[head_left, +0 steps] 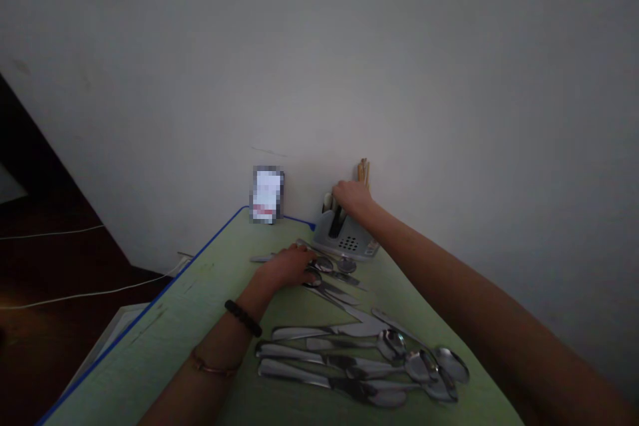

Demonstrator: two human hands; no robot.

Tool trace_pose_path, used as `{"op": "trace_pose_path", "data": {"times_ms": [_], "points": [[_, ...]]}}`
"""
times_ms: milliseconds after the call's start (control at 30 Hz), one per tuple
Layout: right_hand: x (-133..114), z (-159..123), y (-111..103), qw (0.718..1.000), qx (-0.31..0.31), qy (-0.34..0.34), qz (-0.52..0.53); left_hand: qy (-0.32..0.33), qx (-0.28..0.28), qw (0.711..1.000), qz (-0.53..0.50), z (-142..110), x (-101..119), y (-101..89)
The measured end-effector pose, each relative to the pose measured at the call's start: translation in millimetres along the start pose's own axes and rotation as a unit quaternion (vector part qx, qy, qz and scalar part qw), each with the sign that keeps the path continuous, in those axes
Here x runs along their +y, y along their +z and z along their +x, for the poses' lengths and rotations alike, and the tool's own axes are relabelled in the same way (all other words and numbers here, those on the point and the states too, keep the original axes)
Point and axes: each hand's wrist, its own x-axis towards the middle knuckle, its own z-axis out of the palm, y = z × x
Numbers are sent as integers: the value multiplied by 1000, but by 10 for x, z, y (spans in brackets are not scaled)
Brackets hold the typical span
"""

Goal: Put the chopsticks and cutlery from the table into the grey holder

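Observation:
My left hand (285, 266) reaches over a loose group of cutlery with its fingers apart. Its fingertips touch the pieces beside a spoon (324, 264), and the palm covers some handles. My right hand (353, 197) is curled at the top of a grey cutlery holder (357, 244) with round holes in its front. Its fingers point down into the holder, and what they grip is hidden. Light-coloured handles (327, 202) stand in the holder left of that hand. Chopsticks (366, 173) rise behind it.
Closer to me lie several knives (294, 373) and spoons (421, 366) on the green table (200, 319), roughly side by side. A blurred-out phone (267, 194) leans against the wall (319, 66). Blue edging borders the table, and a white cable (114, 291) runs past on the left.

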Motion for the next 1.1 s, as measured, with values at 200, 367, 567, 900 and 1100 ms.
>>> {"op": "trace_pose_path", "data": {"times_ms": [200, 367, 567, 900, 1100], "points": [[-25, -103, -43, 999, 35, 38, 14, 3, -9, 1000, -2, 0, -14, 10], [-21, -438, -61, 994, 81, 62, 48, 6, -24, 1000, 6, -2, -11, -22], [-120, -1328, 357, 957, 128, 111, 234, -45, -62, 995, 61, -81, 13, -156], [7, -2203, 937, 937, -190, 75, 283, -110, -141, 971, 156, -164, 200, -167], [-376, -2463, 1157, 934, -106, 69, 333, -56, -120, 977, 164, -218, 384, -89]]}}
